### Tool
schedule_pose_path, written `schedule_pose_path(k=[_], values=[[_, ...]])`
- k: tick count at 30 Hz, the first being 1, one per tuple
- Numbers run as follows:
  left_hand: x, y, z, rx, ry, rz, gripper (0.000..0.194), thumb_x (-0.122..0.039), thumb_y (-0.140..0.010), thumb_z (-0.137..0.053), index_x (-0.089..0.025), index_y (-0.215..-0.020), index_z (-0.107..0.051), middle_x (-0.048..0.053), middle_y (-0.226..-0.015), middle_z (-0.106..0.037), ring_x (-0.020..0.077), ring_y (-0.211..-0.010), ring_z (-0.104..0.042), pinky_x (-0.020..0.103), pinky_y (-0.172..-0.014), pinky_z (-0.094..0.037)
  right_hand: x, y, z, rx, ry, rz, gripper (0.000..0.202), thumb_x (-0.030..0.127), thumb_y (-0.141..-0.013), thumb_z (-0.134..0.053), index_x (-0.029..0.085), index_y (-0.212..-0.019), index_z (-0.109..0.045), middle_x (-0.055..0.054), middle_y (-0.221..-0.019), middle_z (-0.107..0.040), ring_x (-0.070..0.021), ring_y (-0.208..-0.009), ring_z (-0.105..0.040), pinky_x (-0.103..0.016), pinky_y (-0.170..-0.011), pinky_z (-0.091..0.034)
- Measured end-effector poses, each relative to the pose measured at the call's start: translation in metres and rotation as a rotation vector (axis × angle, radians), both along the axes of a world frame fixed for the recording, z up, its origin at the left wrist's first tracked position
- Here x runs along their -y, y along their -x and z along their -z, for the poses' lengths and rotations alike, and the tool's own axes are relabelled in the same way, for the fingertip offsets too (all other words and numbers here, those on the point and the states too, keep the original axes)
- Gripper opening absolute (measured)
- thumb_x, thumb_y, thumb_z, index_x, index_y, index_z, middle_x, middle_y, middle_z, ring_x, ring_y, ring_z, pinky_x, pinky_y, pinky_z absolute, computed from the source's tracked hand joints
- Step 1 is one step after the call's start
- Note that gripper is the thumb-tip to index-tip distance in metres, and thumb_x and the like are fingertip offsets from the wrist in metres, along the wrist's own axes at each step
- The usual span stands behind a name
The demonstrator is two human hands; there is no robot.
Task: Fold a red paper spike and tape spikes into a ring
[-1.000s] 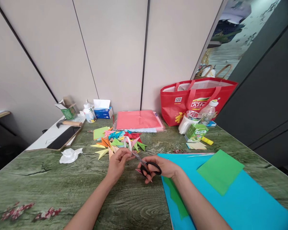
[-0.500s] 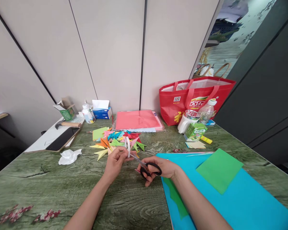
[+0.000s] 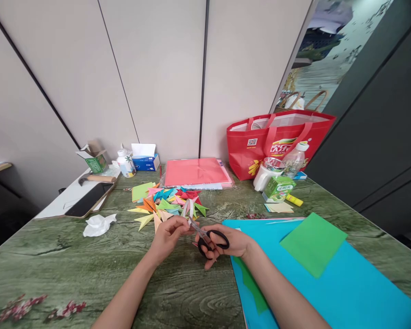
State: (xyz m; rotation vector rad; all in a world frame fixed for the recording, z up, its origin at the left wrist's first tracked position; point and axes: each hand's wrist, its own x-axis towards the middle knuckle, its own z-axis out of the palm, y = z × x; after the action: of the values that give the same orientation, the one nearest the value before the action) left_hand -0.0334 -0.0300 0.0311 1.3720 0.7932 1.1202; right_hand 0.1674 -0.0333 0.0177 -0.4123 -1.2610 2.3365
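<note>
My left hand [image 3: 171, 235] has its fingers pinched on a narrow white roll of tape [image 3: 191, 207], whose ring stands up just past the fingertips. My right hand [image 3: 222, 244] grips scissors [image 3: 205, 237] by their black handles. The blades point up and left, meeting the tape beside my left fingertips; the exact spot between them is too small to make out. A small pink bit [image 3: 195, 245] shows by the right fingers. Just beyond both hands lies a pile of folded paper pieces [image 3: 164, 204] in several colours.
Blue sheets [image 3: 329, 288] with a green square [image 3: 314, 244] lie at right. Crumpled tissue [image 3: 100, 225], a phone [image 3: 89, 199] and a hammer [image 3: 101, 178] are at left. Behind stand a bottle [image 3: 126, 164], pink paper packs [image 3: 197, 172], a white mug [image 3: 263, 177] and a red bag [image 3: 241, 153].
The tape ring has tipped and shifted slightly right, and my left hand has turned and moved right, closer to the scissors. My right hand stays nearly in place, gripping the scissors.
</note>
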Motion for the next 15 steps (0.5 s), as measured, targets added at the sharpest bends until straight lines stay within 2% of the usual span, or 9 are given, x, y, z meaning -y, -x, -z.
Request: schedule_pose_path(k=[8,15], values=[[0.0008,0.0006,0.0023,-0.070,-0.007,-0.012,0.013,-0.030,-0.075,-0.060,-0.017,-0.072,-0.059,0.001,-0.072,-0.065,0.0164,-0.067,-0.065,0.033,-0.066,-0.055,-0.0030,0.0011,0.0083,-0.047,0.026,-0.026,0.047,0.050,-0.073,-0.061,0.011,-0.098,-0.052,0.001,-0.069,-0.051,-0.0037,-0.052,-0.047,-0.035,-0.063,-0.056],[0.0002,0.0001,0.0021,-0.138,-0.084,-0.061,0.014,-0.030,-0.075,-0.059,-0.017,-0.069,-0.060,0.001,-0.070,-0.065,0.0160,-0.065,-0.064,0.030,-0.066,-0.054,-0.0026,0.0020,0.0035,-0.008,0.071,0.000,0.046,0.052,-0.072,-0.061,0.012,-0.095,-0.051,0.003,-0.065,-0.051,-0.0028,-0.047,-0.046,-0.025,-0.049,-0.056]])
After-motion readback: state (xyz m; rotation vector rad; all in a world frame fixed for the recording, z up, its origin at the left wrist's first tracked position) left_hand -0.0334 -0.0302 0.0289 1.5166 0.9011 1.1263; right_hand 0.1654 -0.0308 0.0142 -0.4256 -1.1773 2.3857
